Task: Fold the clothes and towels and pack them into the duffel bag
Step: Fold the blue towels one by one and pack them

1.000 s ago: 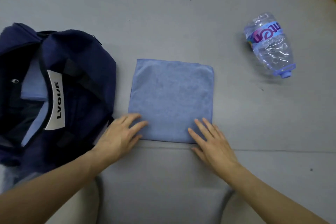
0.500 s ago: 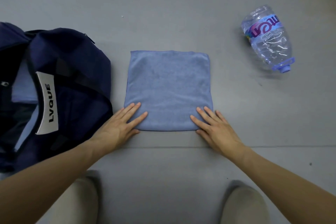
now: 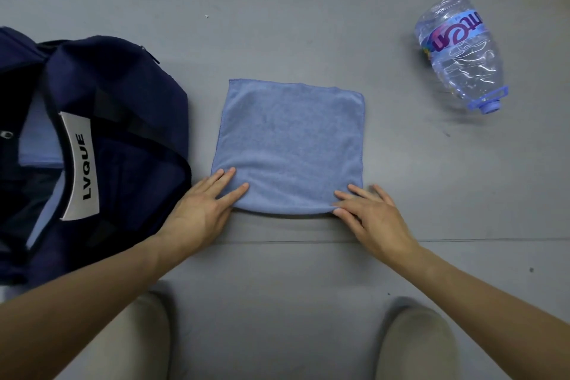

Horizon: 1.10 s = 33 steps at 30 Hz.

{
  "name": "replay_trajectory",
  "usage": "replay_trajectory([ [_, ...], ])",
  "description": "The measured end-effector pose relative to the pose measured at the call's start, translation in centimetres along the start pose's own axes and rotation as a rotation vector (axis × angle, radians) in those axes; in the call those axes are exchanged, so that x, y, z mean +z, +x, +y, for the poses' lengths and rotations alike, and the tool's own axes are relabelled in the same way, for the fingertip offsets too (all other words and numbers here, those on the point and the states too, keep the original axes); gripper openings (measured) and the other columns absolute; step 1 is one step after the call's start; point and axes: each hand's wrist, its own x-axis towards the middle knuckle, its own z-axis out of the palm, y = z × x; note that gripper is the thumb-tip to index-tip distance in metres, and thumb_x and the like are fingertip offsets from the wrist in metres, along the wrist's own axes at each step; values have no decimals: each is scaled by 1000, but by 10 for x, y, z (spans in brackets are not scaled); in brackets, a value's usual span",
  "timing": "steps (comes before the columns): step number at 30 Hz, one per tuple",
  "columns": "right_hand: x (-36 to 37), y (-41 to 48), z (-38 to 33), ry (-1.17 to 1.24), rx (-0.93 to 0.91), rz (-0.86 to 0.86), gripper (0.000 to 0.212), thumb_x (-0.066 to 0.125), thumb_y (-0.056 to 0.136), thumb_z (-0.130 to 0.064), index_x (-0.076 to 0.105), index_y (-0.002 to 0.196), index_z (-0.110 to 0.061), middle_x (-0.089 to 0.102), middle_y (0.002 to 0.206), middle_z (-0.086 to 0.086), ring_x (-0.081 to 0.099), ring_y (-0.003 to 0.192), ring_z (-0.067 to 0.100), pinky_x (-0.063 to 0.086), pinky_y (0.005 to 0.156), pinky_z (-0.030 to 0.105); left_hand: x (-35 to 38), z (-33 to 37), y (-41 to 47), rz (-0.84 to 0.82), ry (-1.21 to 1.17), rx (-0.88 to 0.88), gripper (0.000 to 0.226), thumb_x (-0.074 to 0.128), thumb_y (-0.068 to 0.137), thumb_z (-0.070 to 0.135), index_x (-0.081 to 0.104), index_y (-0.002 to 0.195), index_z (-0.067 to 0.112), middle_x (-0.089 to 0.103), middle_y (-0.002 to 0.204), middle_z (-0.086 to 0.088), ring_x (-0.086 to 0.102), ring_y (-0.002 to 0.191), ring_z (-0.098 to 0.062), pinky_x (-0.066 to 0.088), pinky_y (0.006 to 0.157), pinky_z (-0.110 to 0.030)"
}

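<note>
Left hand point(image 3: 200, 213), right hand point(image 3: 376, 219) cover towel point(image 3: 290, 145) corners; duffel bag point(image 3: 123, 95) cropped.

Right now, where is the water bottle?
In the head view, the water bottle lies on its side on the floor, upper right, beyond the far right corner of the blue towel, not touching it.

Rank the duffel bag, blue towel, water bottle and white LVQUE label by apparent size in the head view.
1. duffel bag, largest even though the left frame edge cuts it off
2. blue towel
3. water bottle, lying farther from the camera
4. LVQUE label, smallest
</note>
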Motion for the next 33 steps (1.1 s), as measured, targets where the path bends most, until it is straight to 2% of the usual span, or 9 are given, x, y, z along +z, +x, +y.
replay_trajectory([
  [3, 3, -3, 8, -214, -131, 34, 52, 40, 93, -57, 69, 123, -27, 64, 135, -7, 56, 130, 18, 40, 111, 51, -2, -4, 0, 42, -27, 5, 38, 52, 99, 21, 61, 136, 17, 50, 148, -15, 52, 134, -36, 48, 105, -52],
  [6, 8, -6, 11, -308, -197, 73, 39, 49, 96, -40, 69, 124, -22, 65, 134, 0, 62, 123, 25, 48, 105, 46, -4, -9, -6, 23, -58, 39, 43, 39, 99, 31, 68, 126, 14, 56, 144, -12, 56, 129, -35, 51, 102, -51],
  [10, 4, -7, 5, -190, -98, 130, 35, 81, 79, -12, 75, 113, -20, 70, 125, -1, 67, 116, 25, 50, 100, 44, -8, -14, -15, 2, -25, 92, 28, 62, 94, 16, 71, 120, 14, 56, 144, -12, 57, 128, -34, 50, 103, -48],
  [13, -3, -22, 5, -92, -78, 101, 24, 62, 93, -23, 74, 114, -23, 71, 122, -6, 65, 119, 20, 45, 105, 40, -15, -6, -21, 3, -37, 71, 28, 49, 97, 26, 72, 105, 13, 61, 138, -9, 61, 124, -30, 53, 100, -46],
  [15, -14, -33, -3, 5, 32, 0, 34, 42, 98, -44, 72, 104, -31, 75, 97, -12, 68, 105, 19, 47, 104, 35, -30, 7, -21, -85, -137, 3, 36, 43, 98, 33, 71, 112, 14, 65, 134, -4, 63, 122, -26, 55, 97, -44],
  [17, -24, -35, -7, 67, 147, -139, 38, 37, 97, -56, 67, 93, -33, 64, 72, -12, 62, 80, 18, 52, 84, 32, -53, 10, -13, -271, -188, -76, 26, 47, 100, 34, 68, 113, 25, 72, 116, 1, 67, 107, -24, 55, 91, -37],
  [20, -41, -33, -11, 102, 175, -200, 28, 50, 97, -50, 67, 90, -28, 60, 68, -7, 56, 66, 14, 46, 67, 32, -83, 3, 4, -473, -218, -96, 17, 50, 99, 37, 55, 85, 29, 62, 79, 7, 58, 76, -14, 48, 76, -35],
  [27, -74, 31, -13, 188, 333, 52, 19, 58, 94, -32, 64, 86, -16, 59, 64, 0, 56, 71, 30, 36, 64, 34, -109, -16, 66, -118, -311, -225, 26, 58, 96, 34, 54, 77, 18, 53, 62, 3, 52, 63, -18, 37, 61, -34],
  [33, -67, 88, 6, 119, 400, 140, 22, 57, 94, -31, 68, 111, -21, 72, 103, 11, 63, 100, 37, 43, 77, 36, -100, -4, 107, 131, -240, -380, 29, 51, 100, 43, 63, 122, 29, 64, 115, 1, 62, 100, -28, 47, 81, -38],
])
